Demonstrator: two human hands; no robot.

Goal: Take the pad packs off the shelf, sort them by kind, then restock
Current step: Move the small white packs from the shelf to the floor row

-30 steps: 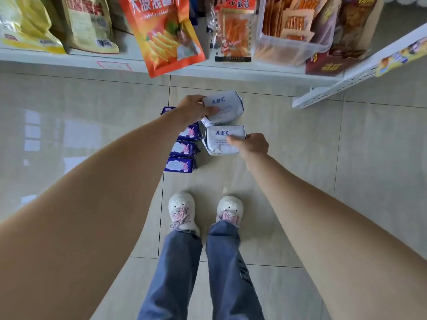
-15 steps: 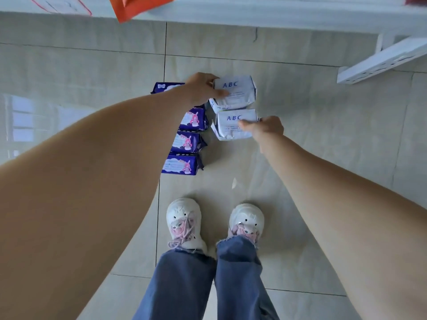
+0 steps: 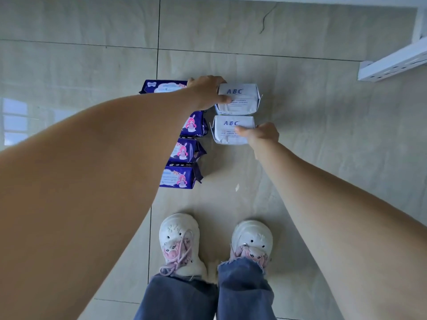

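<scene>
Both hands reach down to the beige tiled floor (image 3: 323, 135), each clamped on its own pack. Her left hand (image 3: 205, 93) holds the farther white soft-wrapped pad pack printed ABC (image 3: 240, 99), thumb across its near-left corner and fingers curled round its left end. Her right hand (image 3: 260, 135) pinches the nearer white ABC pack (image 3: 228, 131) at its right end, thumb laid over the face. These two white packs sit one just behind the other, edges touching or all but touching; whether they rest fully on the tiles or are just lifted, I cannot tell.

Left of the hands runs a column of dark purple glossy pad packs with a pink-haired cartoon girl: one beyond the left wrist (image 3: 161, 87), one half hidden under that forearm (image 3: 194, 124), then two more, (image 3: 186, 150) and (image 3: 179, 176), toward the white lace-up shoes (image 3: 179, 239).

What could go wrong: the wrappers look slick and puffy, so a grip by one end might let a pack swing or slip out. The left forearm passes right over the purple column and might knock it askew, muddling the sort.

Counted: two white packs, four purple packs in sight. A white shelf edge (image 3: 392, 63) juts in beyond the right hand.
</scene>
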